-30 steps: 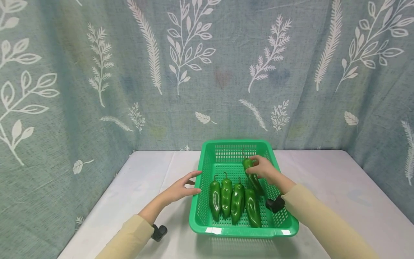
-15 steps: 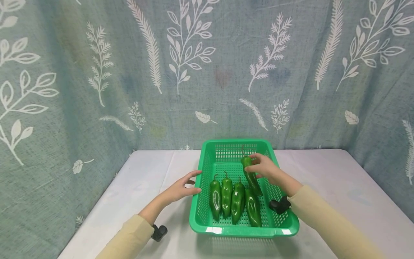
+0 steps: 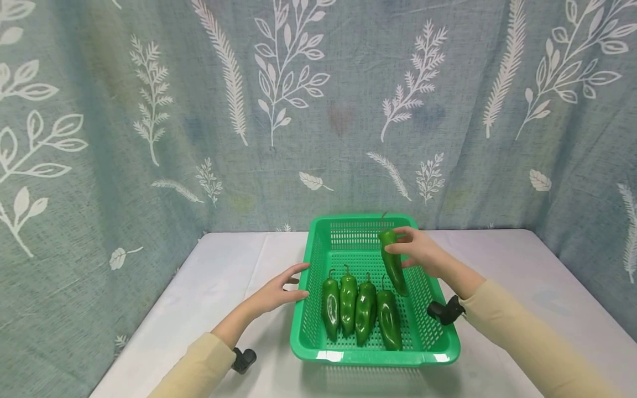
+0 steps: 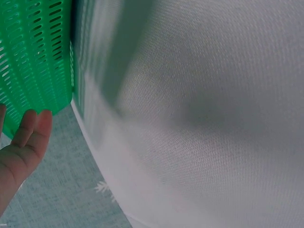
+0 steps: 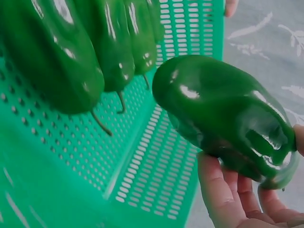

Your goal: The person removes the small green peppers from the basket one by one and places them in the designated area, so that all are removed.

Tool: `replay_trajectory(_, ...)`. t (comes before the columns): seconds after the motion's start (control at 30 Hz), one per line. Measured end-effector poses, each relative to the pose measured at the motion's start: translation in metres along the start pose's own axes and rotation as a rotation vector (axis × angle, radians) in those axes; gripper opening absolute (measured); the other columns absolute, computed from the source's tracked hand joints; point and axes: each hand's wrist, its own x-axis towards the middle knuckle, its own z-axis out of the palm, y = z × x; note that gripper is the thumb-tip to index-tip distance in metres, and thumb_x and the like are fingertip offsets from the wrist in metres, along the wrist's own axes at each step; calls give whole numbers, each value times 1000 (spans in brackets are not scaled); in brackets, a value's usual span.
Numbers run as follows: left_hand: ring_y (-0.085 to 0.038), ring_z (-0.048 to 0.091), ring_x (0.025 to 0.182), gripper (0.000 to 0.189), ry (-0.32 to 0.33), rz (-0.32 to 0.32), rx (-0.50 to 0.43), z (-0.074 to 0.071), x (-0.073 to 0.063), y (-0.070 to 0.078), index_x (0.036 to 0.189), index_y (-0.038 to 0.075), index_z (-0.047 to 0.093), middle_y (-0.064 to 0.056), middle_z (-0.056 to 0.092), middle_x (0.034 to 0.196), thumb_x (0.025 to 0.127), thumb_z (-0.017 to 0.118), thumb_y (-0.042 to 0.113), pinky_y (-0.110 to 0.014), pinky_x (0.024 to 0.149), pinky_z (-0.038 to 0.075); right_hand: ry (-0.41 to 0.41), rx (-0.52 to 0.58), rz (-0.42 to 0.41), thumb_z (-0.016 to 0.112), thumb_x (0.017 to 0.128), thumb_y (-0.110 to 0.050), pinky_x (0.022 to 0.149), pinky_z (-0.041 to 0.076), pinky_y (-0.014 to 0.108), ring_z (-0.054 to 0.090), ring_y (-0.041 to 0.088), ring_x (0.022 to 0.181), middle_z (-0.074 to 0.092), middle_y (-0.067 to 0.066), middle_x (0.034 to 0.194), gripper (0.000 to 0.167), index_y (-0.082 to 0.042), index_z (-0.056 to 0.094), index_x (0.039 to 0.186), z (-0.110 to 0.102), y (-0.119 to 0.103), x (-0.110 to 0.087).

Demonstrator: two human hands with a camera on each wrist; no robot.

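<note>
Aloft, right hand [image 3: 420,251] pinches pepper [image 3: 395,270].

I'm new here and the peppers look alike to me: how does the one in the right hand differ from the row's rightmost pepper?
The held pepper is gripped near its stem end by the right hand; nothing holds the row pepper. The held pepper is raised, stem end up; the row pepper lies in the basket. Both are green and glossy, with thin stems.

Grey-green leaf-printed curtain [image 3: 343,127] behind and beside a white table [image 3: 517,265].
</note>
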Motion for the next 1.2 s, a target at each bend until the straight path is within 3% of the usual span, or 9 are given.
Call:
replay_trajectory(0.27, -34, 35, 128, 66, 3, -11, 1, 0, 0, -1, 144, 23, 29, -5, 29, 147, 87, 62, 31, -53, 96, 36, 10, 1, -15, 57, 90, -21, 83, 50, 40, 43, 40, 120, 23, 27, 143, 72, -2, 15, 145, -20, -7, -5)
replay_trajectory(0.6, -37, 34, 127, 67, -4, 4, -3, 1, -1, 0, 144, 18, 28, -10, 28, 147, 87, 61, 28, -55, 96, 35, 20, -25, -37, 56, 91, -23, 89, 47, 43, 36, 40, 126, 21, 27, 144, 75, 0, 10, 146, -43, -9, -9)
replay_trajectory(1.2, -36, 35, 127, 65, 5, 11, 11, 3, 1, -4, 144, 19, 28, -10, 29, 147, 88, 60, 28, -54, 95, 36, 53, -33, -48, 55, 92, -29, 91, 46, 45, 34, 42, 126, 26, 27, 142, 78, 1, 7, 146, -79, 5, -7)
